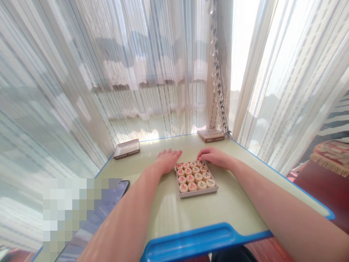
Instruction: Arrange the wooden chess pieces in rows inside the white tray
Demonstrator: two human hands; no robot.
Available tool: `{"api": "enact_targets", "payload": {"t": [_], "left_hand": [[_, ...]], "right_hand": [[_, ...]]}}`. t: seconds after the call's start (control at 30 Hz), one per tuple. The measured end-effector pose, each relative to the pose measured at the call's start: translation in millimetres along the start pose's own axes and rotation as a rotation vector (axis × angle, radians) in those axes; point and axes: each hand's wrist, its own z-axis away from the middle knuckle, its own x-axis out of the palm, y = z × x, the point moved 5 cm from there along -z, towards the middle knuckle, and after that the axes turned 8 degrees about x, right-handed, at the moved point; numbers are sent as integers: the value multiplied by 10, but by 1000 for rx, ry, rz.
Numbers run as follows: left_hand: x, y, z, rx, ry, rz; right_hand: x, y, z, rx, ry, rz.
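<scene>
A shallow open box [199, 193] of round wooden Chinese chess pieces [190, 178] lies on the table in front of me. The pieces sit in rows, faces up, with red characters on the left and dark ones on the right. My left hand [167, 161] lies beside the box's far left corner, palm down, fingers stretched out and holding nothing. At the far right corner is my right hand [215, 157], its fingers bent and close together. Its fingertips are at the corner piece [200, 163]; whether anything is between them is hidden.
The pale green table [169, 214] has a blue raised edge with a groove [191, 238] nearest me. An open, shallow box part [127, 149] lies at the far left, a closed flat box [211, 135] at the far right. A phone or tablet [109, 203] is beside my left forearm. Sheer curtains [152, 91] hang behind.
</scene>
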Motion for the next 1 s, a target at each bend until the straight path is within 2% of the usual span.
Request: {"api": "enact_targets", "payload": {"t": [0.7, 0.87, 1.0], "left_hand": [[24, -4, -14, 22, 8, -31], [20, -8, -14, 24, 15, -47], [18, -2, -8, 24, 11, -43]], "right_hand": [[-1, -3, -5, 6, -3, 22], [20, -29, 7, -11, -40, 38], [15, -46, 9, -26, 5, 58]]}}
